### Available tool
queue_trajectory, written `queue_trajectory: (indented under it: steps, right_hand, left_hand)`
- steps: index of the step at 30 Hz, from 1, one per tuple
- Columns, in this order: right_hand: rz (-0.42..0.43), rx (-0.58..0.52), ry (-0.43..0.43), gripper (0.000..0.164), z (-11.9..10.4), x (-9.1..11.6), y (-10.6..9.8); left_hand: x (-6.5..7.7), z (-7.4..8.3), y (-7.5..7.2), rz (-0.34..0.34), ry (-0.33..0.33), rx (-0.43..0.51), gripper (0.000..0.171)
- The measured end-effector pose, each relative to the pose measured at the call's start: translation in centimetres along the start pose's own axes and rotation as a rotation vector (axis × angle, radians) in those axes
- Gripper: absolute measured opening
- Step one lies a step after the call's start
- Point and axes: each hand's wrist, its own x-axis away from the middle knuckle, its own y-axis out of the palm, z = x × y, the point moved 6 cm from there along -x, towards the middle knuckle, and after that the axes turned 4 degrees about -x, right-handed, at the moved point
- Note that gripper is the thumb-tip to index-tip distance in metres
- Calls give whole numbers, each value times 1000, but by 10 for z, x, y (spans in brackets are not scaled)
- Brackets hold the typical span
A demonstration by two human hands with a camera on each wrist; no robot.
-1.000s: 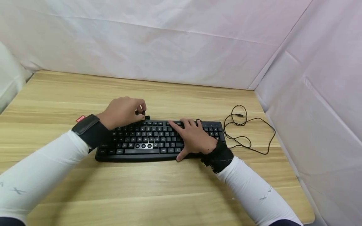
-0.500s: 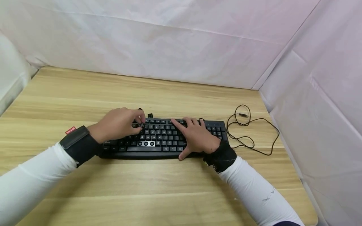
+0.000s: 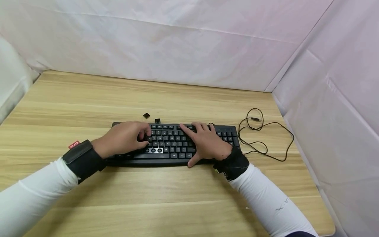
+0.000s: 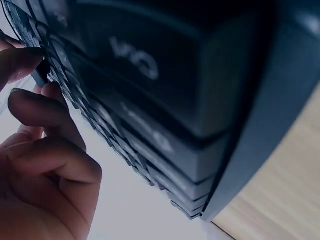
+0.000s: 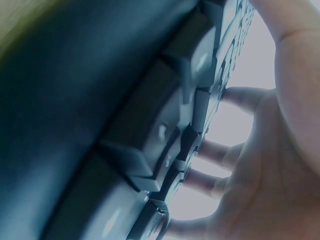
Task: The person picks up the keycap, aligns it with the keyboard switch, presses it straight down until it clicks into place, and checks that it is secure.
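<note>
A black keyboard [image 3: 151,163] lies on the table. My left hand [image 3: 122,137] is over its left half, and in the left wrist view thumb and forefinger pinch a small dark keycap [image 4: 41,75] close to the keys. Its other fingers are curled in. My right hand [image 3: 207,143] rests spread across the keyboard's right part, thumb at the front edge and fingertips near the back edge. In the bottom letter row, bare white key sockets [image 3: 153,150] show. Two loose keycaps, one tilted [image 3: 146,115] and one squarer [image 3: 157,120], lie just behind the keyboard.
A thin black cable [image 3: 275,123] lies in loops on the table right of the keyboard. White cloth [image 3: 165,42] hangs behind the wooden table [image 3: 165,197], and more stands at the right side.
My left hand has come from behind the keyboard's back edge forward onto the keys, with a keycap in its fingers. The right hand has stayed in place on the keyboard.
</note>
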Motion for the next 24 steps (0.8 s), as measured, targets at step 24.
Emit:
queue_trajectory:
  steps: [24]
  right_hand:
    - [-5, -17, -2, 137, 2, -1, 0]
  left_hand:
    - [6, 15, -9, 133, 176, -197, 14]
